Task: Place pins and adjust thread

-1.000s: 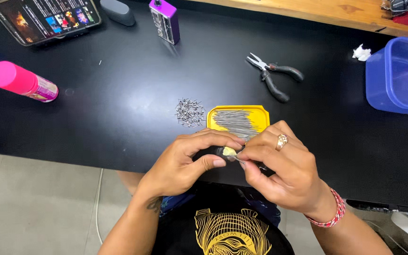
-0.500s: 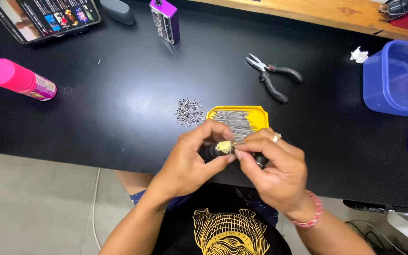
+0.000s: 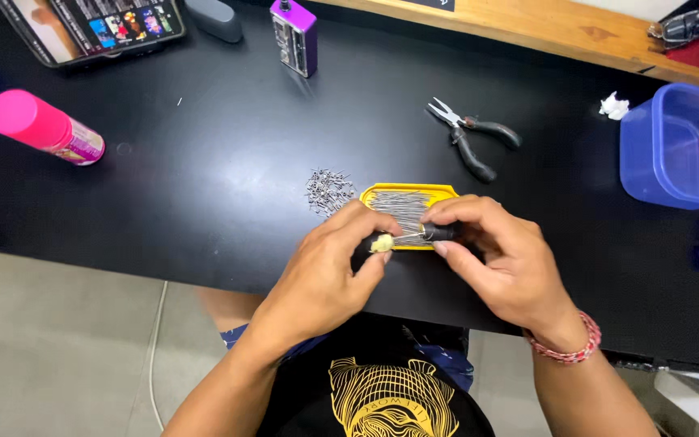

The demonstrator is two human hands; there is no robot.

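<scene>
Left hand (image 3: 325,271), fingers curled nearly shut, pinching a small yellowish lump (image 3: 381,242). Right hand (image 3: 499,259) closed around a dark tool handle (image 3: 440,233), thin tip touching the lump. Both just over the yellow tray (image 3: 382,193) of pins, loose metal bits (image 3: 327,191) beside.

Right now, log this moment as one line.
left hand: holds yellow-tipped piece | right hand: holds dark tool against it | under: yellow tray of pins

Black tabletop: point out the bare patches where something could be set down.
The black tabletop is bare between the pink can, the purple box and the pin pile; also between the pliers and the blue container. It is crowded around the yellow tray, where both hands work.
</scene>
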